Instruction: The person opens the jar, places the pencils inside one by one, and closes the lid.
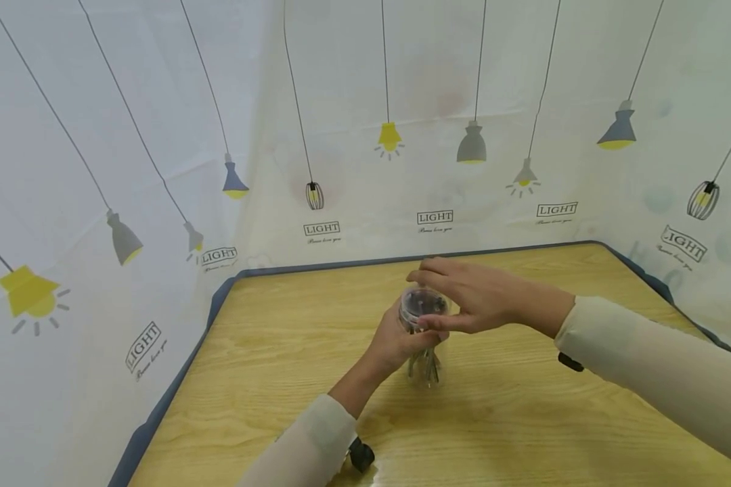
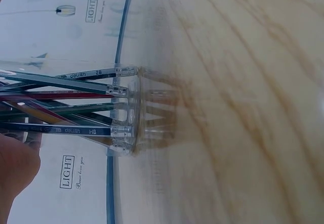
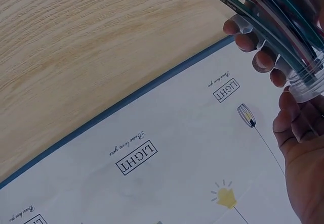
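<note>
A clear jar [image 1: 431, 380] stands upright over the wooden table, in front of the person. Inside it are several pencils [image 2: 83, 95], dark green, red and black, with silvery ends towards the base; "2B" and "HB" marks show in the left wrist view. The left hand [image 1: 391, 341] grips the jar round its upper part, and its fingertips show on the far side in the right wrist view. Over the top, the right hand [image 1: 481, 295] holds the rim of the clear lid [image 3: 310, 88], thumb on the near side and fingers on the far side.
The wooden table [image 1: 268, 358] has a dark blue edge [image 1: 341, 264]. Behind and beside it hang pale sheets [image 1: 353, 81] printed with lamps and the word LIGHT. Dark wrist devices [image 1: 361, 454] show under both sleeves.
</note>
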Action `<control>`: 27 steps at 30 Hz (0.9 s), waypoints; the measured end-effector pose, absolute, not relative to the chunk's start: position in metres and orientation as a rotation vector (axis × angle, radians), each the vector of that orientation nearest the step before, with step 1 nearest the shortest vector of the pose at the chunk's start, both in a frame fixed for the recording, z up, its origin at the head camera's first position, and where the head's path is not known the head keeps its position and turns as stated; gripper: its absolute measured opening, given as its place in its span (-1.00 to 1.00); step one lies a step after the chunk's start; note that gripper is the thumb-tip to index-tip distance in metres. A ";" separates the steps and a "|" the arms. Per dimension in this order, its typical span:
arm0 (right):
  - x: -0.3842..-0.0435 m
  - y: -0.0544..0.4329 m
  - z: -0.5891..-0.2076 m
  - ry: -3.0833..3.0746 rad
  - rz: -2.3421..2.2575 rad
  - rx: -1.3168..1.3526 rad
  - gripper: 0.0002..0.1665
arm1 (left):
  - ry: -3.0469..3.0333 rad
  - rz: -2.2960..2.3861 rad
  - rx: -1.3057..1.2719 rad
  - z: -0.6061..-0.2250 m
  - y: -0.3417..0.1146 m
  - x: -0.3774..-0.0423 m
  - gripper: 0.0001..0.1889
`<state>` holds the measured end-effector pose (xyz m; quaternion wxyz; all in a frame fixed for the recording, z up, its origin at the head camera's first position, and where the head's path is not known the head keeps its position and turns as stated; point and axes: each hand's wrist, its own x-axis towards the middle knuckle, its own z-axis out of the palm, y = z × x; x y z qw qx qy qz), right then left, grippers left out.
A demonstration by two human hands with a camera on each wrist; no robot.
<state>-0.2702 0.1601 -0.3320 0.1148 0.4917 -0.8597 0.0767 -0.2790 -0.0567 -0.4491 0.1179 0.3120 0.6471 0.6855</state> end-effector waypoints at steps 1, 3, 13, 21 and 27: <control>-0.271 0.160 -0.333 -2.518 0.226 1.440 -0.22 | 1.898 2.003 0.913 -0.450 -0.057 -0.279 -0.16; -0.272 0.159 -0.333 -2.526 0.227 1.432 -0.21 | 1.902 2.000 0.917 -0.450 -0.058 -0.278 -0.18; -0.273 0.160 -0.339 -2.505 0.381 1.441 -0.11 | 1.886 1.989 0.940 -0.450 -0.059 -0.278 -0.14; -0.272 0.164 -0.344 -2.461 0.459 1.433 -0.09 | 1.891 1.984 0.912 -0.450 -0.058 -0.278 -0.08; -0.271 0.167 -0.346 -2.441 0.487 1.434 -0.04 | 1.895 1.994 0.916 -0.450 -0.059 -0.278 -0.05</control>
